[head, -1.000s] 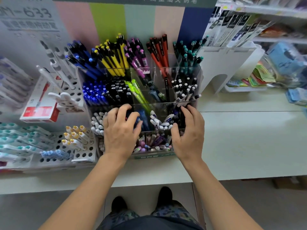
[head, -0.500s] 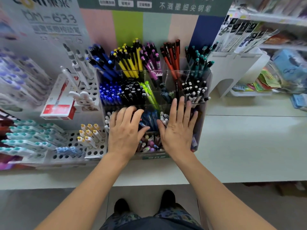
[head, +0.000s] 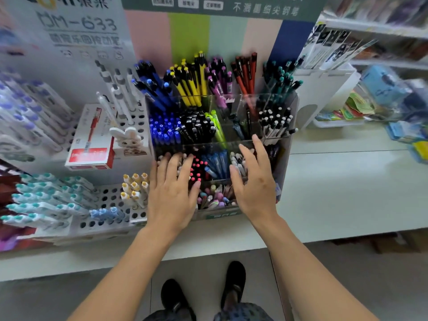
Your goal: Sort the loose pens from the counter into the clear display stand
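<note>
Over the clear display stand (head: 290, 117), both hands (head: 171, 195) lie flat, fingers straight.

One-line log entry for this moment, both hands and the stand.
left hand: open, flat over front-left pens | right hand: open, holds nothing | clear display stand: compartments full

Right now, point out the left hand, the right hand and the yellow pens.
left hand (head: 170, 195), head view, back of hand.
right hand (head: 254, 186), head view, back of hand.
yellow pens (head: 193, 89), head view, barrels.

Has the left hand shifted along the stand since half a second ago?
Yes. The left hand slid leftward along the clear display stand, uncovering the red-tipped pens.
</note>
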The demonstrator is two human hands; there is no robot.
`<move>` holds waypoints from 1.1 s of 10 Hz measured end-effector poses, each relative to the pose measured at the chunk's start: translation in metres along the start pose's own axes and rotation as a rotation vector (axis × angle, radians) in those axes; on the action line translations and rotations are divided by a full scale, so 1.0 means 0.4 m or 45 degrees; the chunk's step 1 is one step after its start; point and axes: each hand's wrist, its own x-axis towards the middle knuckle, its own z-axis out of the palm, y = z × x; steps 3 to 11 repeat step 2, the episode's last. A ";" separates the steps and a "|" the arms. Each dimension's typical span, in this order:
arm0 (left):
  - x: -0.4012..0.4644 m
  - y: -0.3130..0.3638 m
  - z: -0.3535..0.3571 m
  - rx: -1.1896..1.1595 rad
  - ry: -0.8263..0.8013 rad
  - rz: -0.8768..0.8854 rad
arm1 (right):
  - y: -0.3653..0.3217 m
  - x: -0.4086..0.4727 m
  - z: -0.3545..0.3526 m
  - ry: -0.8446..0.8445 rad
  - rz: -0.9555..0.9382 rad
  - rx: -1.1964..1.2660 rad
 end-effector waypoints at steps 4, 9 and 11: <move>0.001 0.022 -0.083 -0.278 0.024 -0.003 | -0.035 -0.009 -0.093 -0.069 0.289 0.325; 0.001 0.022 -0.083 -0.278 0.024 -0.003 | -0.035 -0.009 -0.093 -0.069 0.289 0.325; 0.001 0.022 -0.083 -0.278 0.024 -0.003 | -0.035 -0.009 -0.093 -0.069 0.289 0.325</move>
